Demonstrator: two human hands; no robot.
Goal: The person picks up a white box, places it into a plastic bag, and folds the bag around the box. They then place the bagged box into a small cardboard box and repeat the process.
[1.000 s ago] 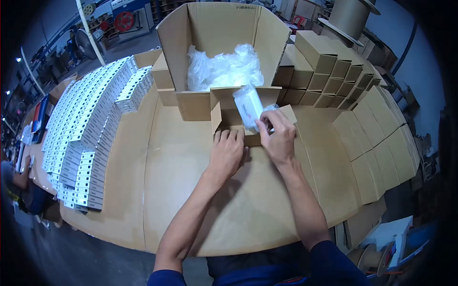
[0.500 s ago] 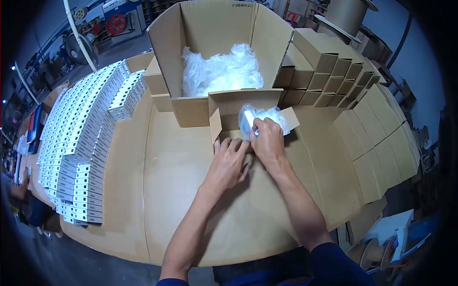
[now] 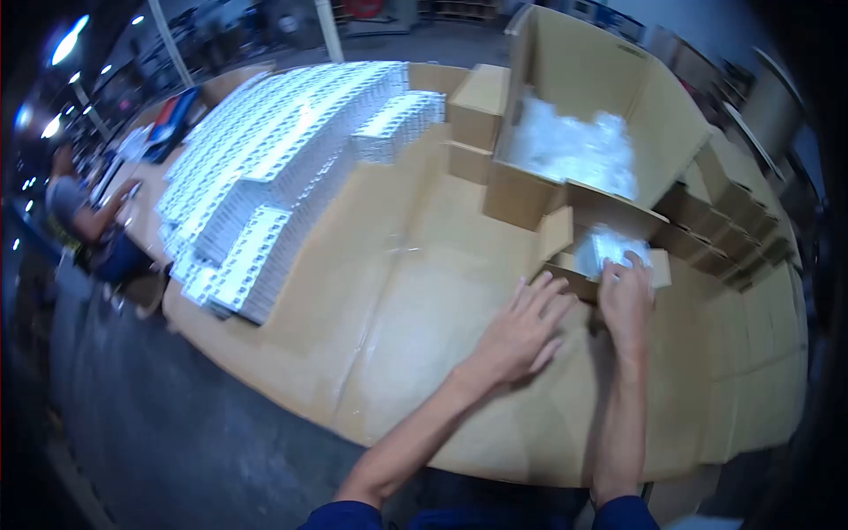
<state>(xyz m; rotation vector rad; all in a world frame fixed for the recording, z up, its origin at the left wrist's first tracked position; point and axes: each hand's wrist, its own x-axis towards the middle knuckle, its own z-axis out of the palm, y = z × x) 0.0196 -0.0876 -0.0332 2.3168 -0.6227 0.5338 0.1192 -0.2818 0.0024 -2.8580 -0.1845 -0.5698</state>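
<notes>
A small open cardboard box (image 3: pixel 570 281) stands on the cardboard-covered table with its flaps up. Inside it sits a bundle of crumpled clear plastic wrap (image 3: pixel 601 247), and what it covers cannot be made out. My right hand (image 3: pixel 625 305) is at the box's front, its fingers bent onto the plastic. To its left, my left hand (image 3: pixel 521 331) is open, fingers spread, with the tips close to the box's front left corner. Behind stands a large open carton (image 3: pixel 530 199) holding a heap of clear plastic bags (image 3: pixel 579 146).
Stacked rows of small white boxes (image 3: pixel 291 132) cover the table's left side. Brown cartons (image 3: pixel 751 336) are piled along the right, and two more (image 3: pixel 477 106) stand left of the large carton. A person (image 3: pixel 84 208) is at the far left.
My view has swung left, so everything appears further right. My left hand has drawn slightly back from the small box, its fingers straighter. My right hand stays at the plastic.
</notes>
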